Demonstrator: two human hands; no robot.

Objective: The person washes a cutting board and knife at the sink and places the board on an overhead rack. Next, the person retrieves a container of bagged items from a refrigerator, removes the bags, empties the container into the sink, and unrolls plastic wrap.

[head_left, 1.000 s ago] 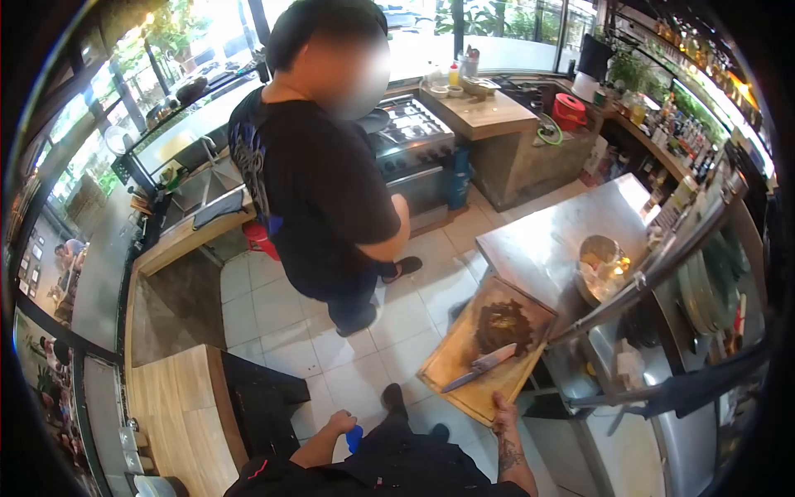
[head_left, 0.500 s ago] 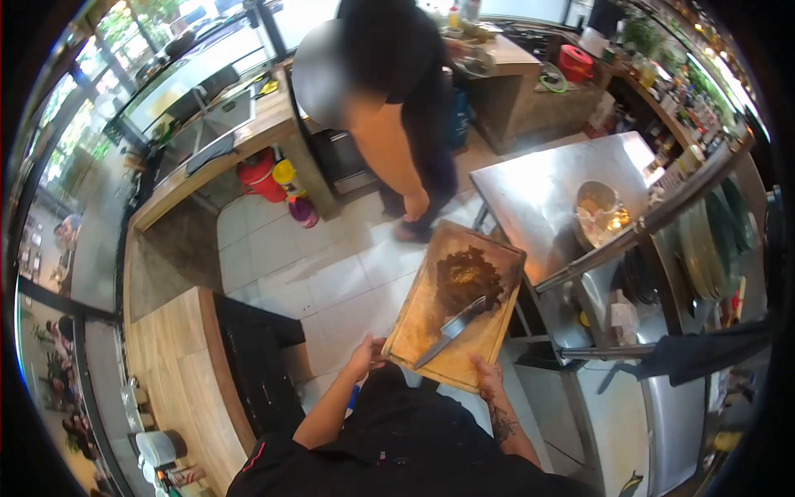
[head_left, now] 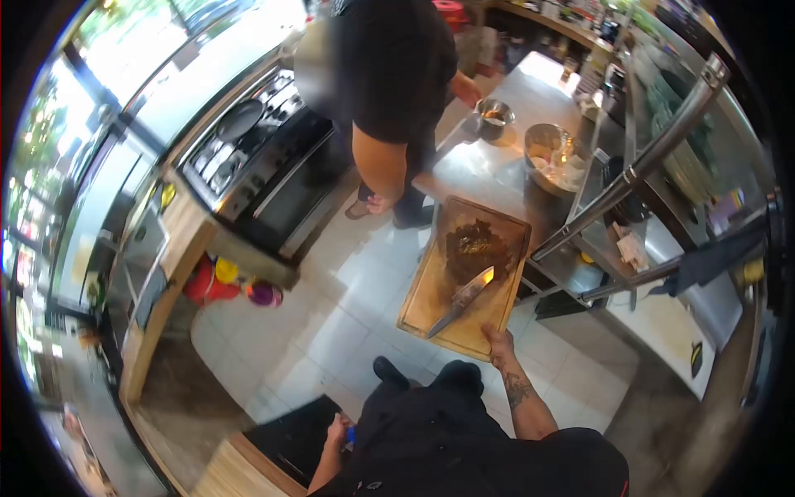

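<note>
Pale tiled floor (head_left: 331,323); worn brown board (head_left: 431,290) right of centre, long axis leaning upper right, bearing dark heap (head_left: 476,247), knife (head_left: 464,301); right hand (head_left: 501,348) clamped on board's lower edge; left hand (head_left: 337,431), grip unclear

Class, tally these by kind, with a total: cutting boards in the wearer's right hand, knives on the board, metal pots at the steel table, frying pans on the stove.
Cutting boards in the right hand: 1
Knives: 1
Metal pots: 2
Frying pans: 1
Total: 5
</note>
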